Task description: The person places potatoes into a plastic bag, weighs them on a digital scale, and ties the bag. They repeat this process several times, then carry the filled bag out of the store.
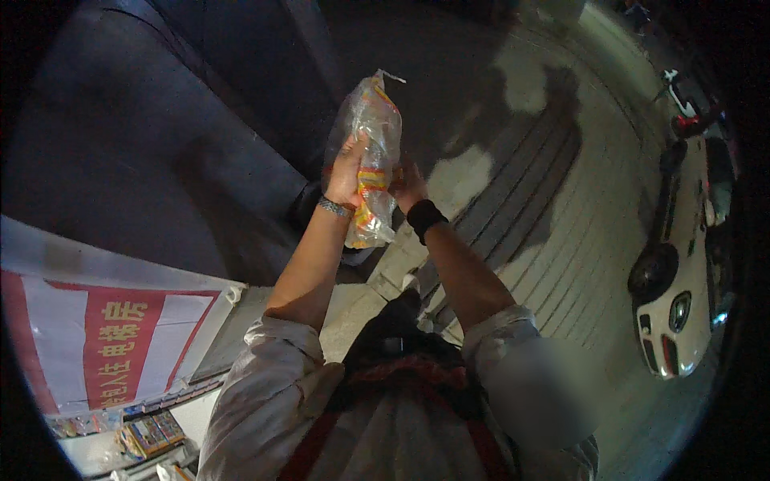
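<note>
A crumpled clear plastic bag (376, 138) with red and yellow print is held up before me, long side roughly upright. Its top end narrows to a thin pale strip. My left hand (348, 171) grips the bag from the left, thumb laid across its front. A metal-banded watch (335, 207) is on that wrist. At the bag's lower right edge is my right hand (411, 183), with a black wristband (426, 220) below it. Its fingers are in shadow and partly behind the plastic, so their grip is unclear. Whatever the bag contains cannot be made out.
A large dark smooth panel (120, 120) rises at the left. Below it hangs a red and white banner (123, 337) bearing writing, above packaged goods (150, 434). A white car (677, 300) stands on the right beyond grooved paving (541, 288). Shadows cross the ground.
</note>
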Available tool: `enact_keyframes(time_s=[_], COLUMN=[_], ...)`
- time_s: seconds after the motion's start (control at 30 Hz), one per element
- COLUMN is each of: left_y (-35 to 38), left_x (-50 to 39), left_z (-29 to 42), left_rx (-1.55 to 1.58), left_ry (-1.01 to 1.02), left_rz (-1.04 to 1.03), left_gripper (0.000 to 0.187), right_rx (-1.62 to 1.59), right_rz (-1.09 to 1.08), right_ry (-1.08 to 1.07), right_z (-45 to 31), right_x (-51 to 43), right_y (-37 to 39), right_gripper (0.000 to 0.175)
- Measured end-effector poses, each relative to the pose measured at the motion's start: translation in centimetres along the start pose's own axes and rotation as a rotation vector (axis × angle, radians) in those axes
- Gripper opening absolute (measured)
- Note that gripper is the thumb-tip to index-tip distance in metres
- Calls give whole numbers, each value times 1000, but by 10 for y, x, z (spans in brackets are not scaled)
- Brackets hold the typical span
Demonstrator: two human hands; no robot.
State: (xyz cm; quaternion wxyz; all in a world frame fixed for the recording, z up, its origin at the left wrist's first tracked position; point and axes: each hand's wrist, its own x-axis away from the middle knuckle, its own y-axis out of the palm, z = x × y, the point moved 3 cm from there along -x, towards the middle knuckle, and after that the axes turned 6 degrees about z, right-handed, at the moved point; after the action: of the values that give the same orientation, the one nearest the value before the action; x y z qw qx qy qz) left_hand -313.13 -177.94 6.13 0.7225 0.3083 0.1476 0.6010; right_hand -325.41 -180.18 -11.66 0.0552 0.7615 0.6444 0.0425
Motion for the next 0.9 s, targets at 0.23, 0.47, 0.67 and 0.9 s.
enact_keyframes(time_s=[0.23,0.47,0.67,0.9], left_y=[-58,-124,-158,-177], left_x=[-41,-58,-61,-46], left_z=[57,69,96,141], left_rx=[333,220,-40,-694], left_ry=[-224,16,341,657], left_rz=[159,312,543,910], left_gripper=[49,49,49,49], right_rx=[355,142,1303,273], right_rz=[186,-121,-384,-721], right_ry=[336,452,-193,427], right_z=[96,99,89,184], right_x=[-120,-190,-210,-308], right_y=[-58,-75,-30,-24], right_gripper=[37,53,63,63])
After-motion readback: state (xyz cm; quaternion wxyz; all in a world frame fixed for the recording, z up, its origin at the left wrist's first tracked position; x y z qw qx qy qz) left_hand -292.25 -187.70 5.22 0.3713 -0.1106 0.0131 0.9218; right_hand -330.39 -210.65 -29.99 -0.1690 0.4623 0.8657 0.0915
